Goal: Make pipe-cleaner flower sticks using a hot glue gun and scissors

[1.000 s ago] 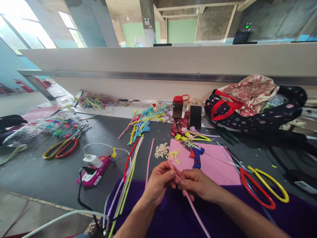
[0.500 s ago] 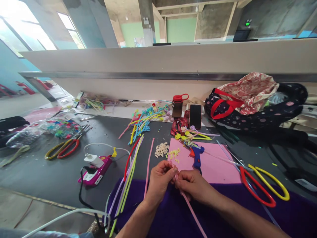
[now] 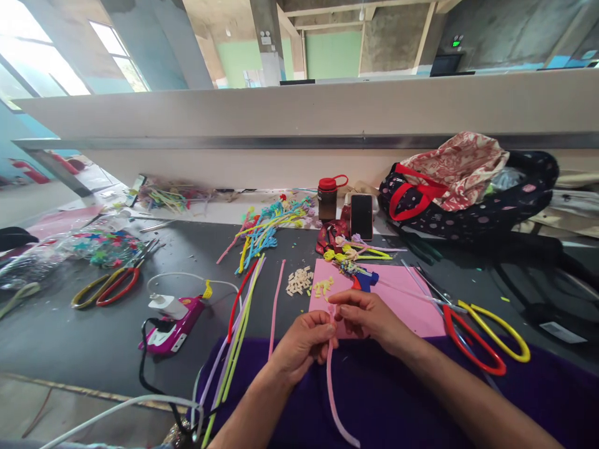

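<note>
At the lower middle of the frame, a pink pipe cleaner (image 3: 330,377) is pinched near its top by the left hand (image 3: 305,340), its long tail pointed toward the bottom edge, while the loosely curled right hand (image 3: 367,315) is held beside that top end, its grip hidden.

Looks out from the wearer's head, forward and down. Shows the left hand (image 3: 302,343) and right hand (image 3: 369,315) from behind and above, close in at six o'clock. Faces across the dark tabletop (image 3: 56,337) to a pale partition (image 3: 299,115) at twelve, and over its top. Reaches wide, to a window (image 3: 30,47) at ten and a dotted bag (image 3: 491,218) at three.
</note>
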Action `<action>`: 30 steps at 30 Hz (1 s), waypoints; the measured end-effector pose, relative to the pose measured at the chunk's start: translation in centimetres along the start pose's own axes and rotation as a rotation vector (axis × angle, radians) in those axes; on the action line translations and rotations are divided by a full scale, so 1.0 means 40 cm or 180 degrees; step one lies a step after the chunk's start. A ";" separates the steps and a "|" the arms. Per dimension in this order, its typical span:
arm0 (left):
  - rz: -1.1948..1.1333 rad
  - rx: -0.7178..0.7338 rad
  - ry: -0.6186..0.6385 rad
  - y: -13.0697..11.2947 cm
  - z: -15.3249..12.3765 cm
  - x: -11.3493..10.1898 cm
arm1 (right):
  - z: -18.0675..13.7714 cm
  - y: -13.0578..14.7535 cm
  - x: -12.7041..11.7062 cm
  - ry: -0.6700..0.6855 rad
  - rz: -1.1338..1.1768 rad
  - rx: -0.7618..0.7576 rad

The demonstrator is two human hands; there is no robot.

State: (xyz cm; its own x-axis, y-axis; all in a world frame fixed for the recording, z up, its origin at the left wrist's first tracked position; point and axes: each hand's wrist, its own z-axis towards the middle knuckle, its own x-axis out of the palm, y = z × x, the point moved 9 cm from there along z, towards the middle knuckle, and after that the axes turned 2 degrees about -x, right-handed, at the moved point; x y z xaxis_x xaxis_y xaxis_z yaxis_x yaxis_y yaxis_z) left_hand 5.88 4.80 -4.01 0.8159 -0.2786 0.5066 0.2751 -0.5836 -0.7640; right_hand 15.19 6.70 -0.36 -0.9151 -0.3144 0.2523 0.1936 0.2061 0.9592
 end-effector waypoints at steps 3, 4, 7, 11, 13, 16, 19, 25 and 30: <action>0.0080 -0.0160 0.0044 0.014 0.000 0.007 | 0.003 -0.009 0.000 0.0038 0.0055 0.0025; 0.0074 -0.0190 0.0061 0.017 0.000 0.008 | 0.004 -0.011 0.002 0.0077 0.0038 0.0023; -0.0028 -0.0256 0.0178 0.026 0.002 0.014 | 0.004 -0.012 0.008 0.0223 0.0000 0.0020; -0.0305 -0.0241 0.0435 0.029 0.004 0.024 | 0.004 0.001 0.008 0.0255 -0.0028 -0.0045; -0.0427 -0.0236 0.0488 0.028 0.003 0.026 | 0.005 0.023 0.008 0.0287 -0.0159 -0.0286; -0.0608 -0.0238 0.0600 0.024 -0.001 0.035 | 0.004 0.061 0.015 0.0410 -0.0563 -0.0746; -0.0676 -0.0181 0.0750 0.017 -0.005 0.049 | 0.002 0.087 0.028 0.0561 -0.0971 -0.1070; -0.0644 -0.0202 0.0971 0.020 -0.009 0.063 | -0.002 0.096 0.035 0.0749 -0.1132 -0.1135; -0.0575 -0.0330 0.1044 0.032 -0.010 0.067 | -0.007 0.059 0.031 0.0930 -0.0856 -0.0685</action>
State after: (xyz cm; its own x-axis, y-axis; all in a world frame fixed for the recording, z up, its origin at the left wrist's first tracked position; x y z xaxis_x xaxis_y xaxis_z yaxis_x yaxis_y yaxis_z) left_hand 8.20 3.00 -3.47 0.5484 -0.3837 0.7430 0.3329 -0.7149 -0.6149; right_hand 14.60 6.55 2.26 -0.8107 -0.5853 -0.0137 0.0600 -0.1063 0.9925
